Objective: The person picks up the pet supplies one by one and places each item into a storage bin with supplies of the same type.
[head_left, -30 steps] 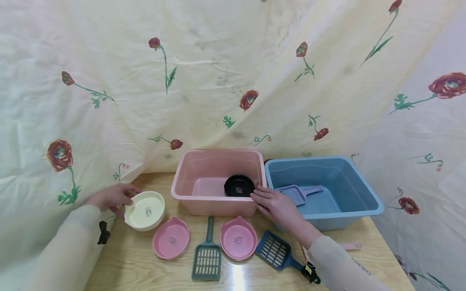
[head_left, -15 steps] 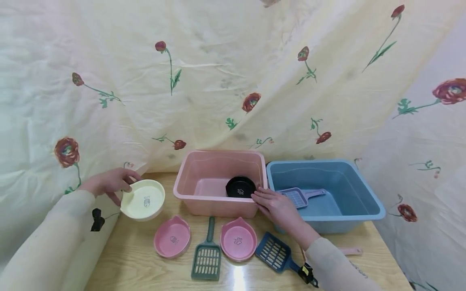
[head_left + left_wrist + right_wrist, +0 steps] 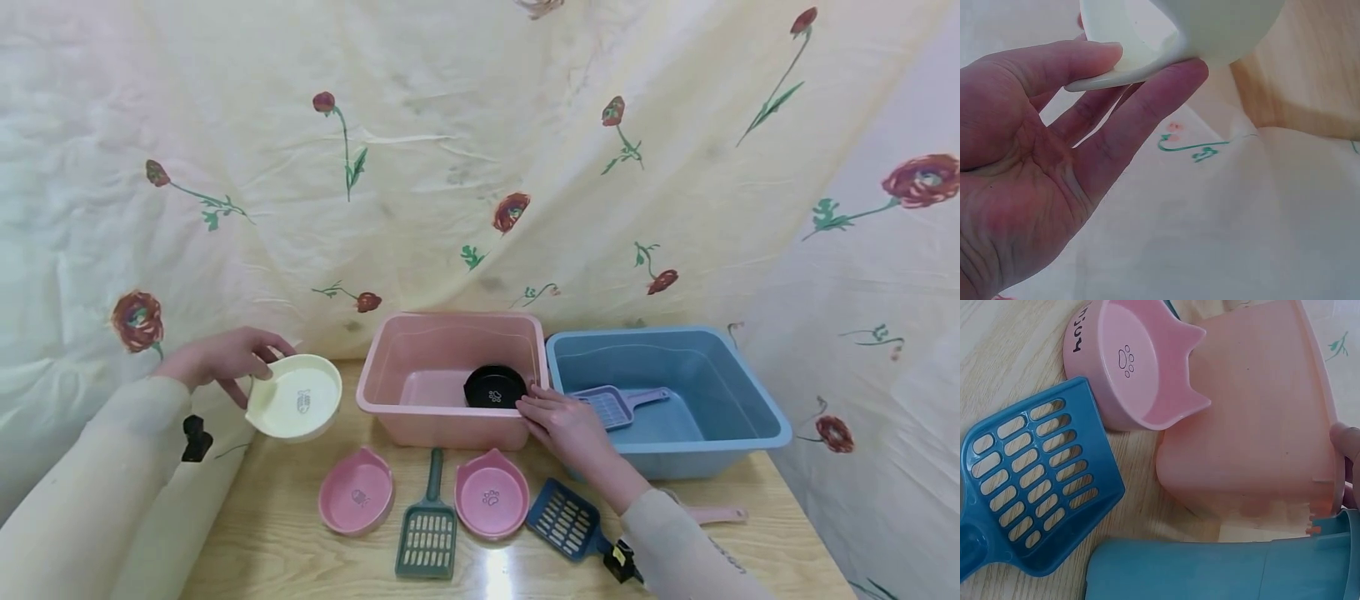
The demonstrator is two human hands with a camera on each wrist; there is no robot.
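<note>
My left hand [image 3: 232, 360] pinches the edge of a cream pet bowl [image 3: 294, 400] with a fish drawing, held up over the table's left side. In the left wrist view, the thumb lies inside the bowl's [image 3: 1235, 25] rim and fingers support it from outside. My right hand [image 3: 566, 429] grips the near right rim of a pink litter box [image 3: 442, 427], fingers over the edge. Inside that box lies a black bowl [image 3: 483, 382] with a paw print, close to the right fingertips. The right wrist view shows the thumb [image 3: 1344, 440] against the box's rim.
Right of the pink box stands a blue litter box [image 3: 697, 454] with a lilac scoop [image 3: 611, 408] inside. In front lie two pink bowls [image 3: 356, 496], a green scoop [image 3: 426, 537] and a blue scoop [image 3: 566, 521]. A pink handle [image 3: 716, 515] shows beyond the right forearm. Floral cloth hangs behind.
My left hand has raised the cream bowl up and away from the table, and the bowl has turned slightly. My right hand has stayed at the pink box's rim.
</note>
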